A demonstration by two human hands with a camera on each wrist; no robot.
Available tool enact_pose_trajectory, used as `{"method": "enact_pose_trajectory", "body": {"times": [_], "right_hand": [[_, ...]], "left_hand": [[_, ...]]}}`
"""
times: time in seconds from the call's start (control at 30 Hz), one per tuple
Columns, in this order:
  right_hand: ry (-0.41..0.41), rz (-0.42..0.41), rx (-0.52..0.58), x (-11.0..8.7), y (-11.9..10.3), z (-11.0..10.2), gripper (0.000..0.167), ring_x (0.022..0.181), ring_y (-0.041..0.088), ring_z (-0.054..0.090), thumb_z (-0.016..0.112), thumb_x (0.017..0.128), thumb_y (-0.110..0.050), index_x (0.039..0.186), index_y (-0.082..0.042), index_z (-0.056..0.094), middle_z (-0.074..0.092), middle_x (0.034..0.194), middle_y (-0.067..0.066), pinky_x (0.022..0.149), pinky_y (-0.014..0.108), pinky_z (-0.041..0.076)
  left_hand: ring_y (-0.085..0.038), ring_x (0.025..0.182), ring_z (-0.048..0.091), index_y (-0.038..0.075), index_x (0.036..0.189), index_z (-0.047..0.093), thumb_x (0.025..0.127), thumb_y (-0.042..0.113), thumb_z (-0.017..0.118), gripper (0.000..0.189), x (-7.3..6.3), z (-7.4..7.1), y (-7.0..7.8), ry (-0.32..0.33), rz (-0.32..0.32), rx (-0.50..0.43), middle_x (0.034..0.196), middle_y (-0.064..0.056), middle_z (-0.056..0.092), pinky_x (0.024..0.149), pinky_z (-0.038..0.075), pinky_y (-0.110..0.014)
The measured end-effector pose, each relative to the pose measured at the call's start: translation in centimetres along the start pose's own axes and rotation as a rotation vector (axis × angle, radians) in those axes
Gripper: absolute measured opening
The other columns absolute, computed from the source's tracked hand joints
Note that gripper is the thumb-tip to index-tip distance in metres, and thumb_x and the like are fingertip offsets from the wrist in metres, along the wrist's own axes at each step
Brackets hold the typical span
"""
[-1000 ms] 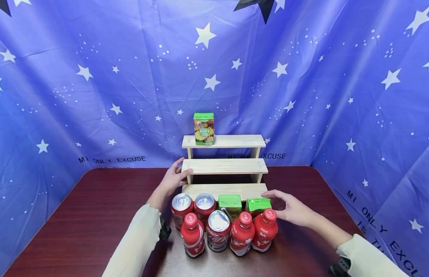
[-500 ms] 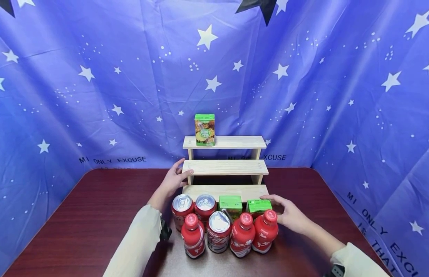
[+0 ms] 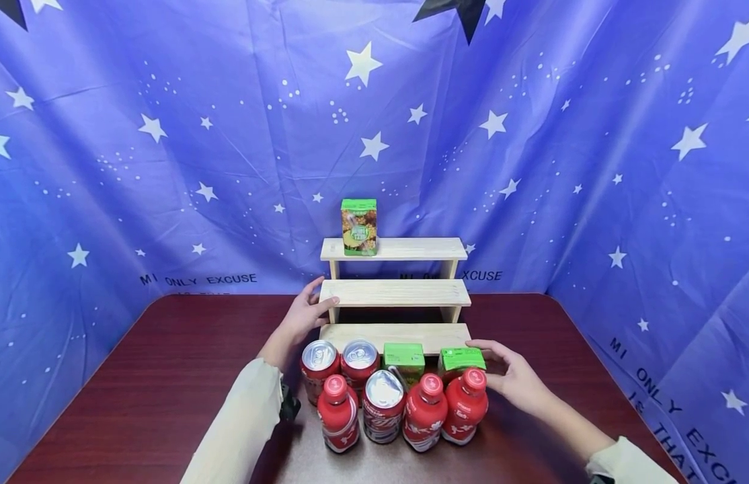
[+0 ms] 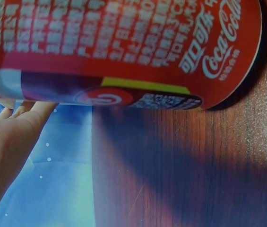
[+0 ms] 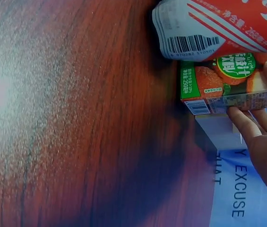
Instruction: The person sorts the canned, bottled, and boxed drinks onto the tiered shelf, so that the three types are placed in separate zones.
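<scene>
My left hand (image 3: 303, 314) grips the left end of the middle step of a three-step wooden shelf (image 3: 395, 292), thumb on top of the board. In the left wrist view this hand (image 4: 5, 146) is partly hidden behind a red Coca-Cola can (image 4: 124, 52). At the shelf's front right, my right hand (image 3: 512, 376) pinches a green-topped juice box (image 3: 462, 359). The right wrist view shows the thumb on the printed front of the juice box (image 5: 209, 82) and fingers along its side. A red bottle (image 3: 465, 410) stands before that box, hiding its lower part.
Another juice box (image 3: 359, 228) stands on the top step at left. Before the lowest step (image 3: 374, 333) are a green-topped box (image 3: 405, 356), red cans (image 3: 383, 403) and red bottles (image 3: 424, 413), packed closely. A starry blue cloth (image 3: 229, 168) hangs behind the brown table (image 3: 169, 376).
The juice box in my right hand has shifted slightly right, away from the other green-topped box, and sits a little tilted. My left hand stays on the shelf.
</scene>
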State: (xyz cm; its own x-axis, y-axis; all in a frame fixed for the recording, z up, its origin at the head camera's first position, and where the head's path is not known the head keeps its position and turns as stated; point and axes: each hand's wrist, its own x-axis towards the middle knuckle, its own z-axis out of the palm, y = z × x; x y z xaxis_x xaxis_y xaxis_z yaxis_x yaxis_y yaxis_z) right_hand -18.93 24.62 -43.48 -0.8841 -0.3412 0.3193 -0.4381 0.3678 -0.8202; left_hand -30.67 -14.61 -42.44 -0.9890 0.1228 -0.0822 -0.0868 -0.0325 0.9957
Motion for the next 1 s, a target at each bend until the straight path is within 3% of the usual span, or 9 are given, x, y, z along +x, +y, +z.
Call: {"method": "enact_pose_trajectory", "body": {"times": [0.2, 0.53, 1.0], "right_hand": [[0.059, 0.037, -0.019, -0.2, -0.8, -1.2, 0.049, 0.091, -0.002, 0.061, 0.072, 0.08, -0.006, 0.125, 0.0, 0.053, 0.064, 0.101, -0.014, 0.071, 0.021, 0.054], [0.126, 0.037, -0.066, 0.3, -2.7, -3.6, 0.052, 0.087, -0.003, 0.062, 0.073, 0.079, -0.005, 0.126, -0.003, 0.053, 0.064, 0.096, -0.022, 0.067, 0.023, 0.055], [0.214, -0.008, -0.179, 3.0, -6.0, -7.1, 0.052, 0.083, -0.006, 0.061, 0.072, 0.08, -0.005, 0.128, -0.005, 0.053, 0.062, 0.093, -0.028, 0.067, 0.014, 0.05]], "left_hand": [[-0.035, 0.123, 0.045, 0.015, 0.15, 0.016, 0.091, 0.008, 0.057, 0.072, -0.1, 0.1, 0.0, -0.014, 0.01, 0.001, 0.145, -0.022, 0.036, 0.098, 0.041, -0.057], [-0.037, 0.126, 0.043, 0.016, 0.15, 0.016, 0.091, 0.008, 0.058, 0.073, -0.2, 0.0, 0.1, -0.009, 0.002, 0.014, 0.146, -0.021, 0.036, 0.098, 0.04, -0.058], [-0.034, 0.123, 0.044, 0.016, 0.15, 0.016, 0.092, 0.009, 0.058, 0.072, 0.0, 0.0, 0.0, -0.009, 0.002, 0.008, 0.146, -0.021, 0.036, 0.098, 0.041, -0.057]]}}
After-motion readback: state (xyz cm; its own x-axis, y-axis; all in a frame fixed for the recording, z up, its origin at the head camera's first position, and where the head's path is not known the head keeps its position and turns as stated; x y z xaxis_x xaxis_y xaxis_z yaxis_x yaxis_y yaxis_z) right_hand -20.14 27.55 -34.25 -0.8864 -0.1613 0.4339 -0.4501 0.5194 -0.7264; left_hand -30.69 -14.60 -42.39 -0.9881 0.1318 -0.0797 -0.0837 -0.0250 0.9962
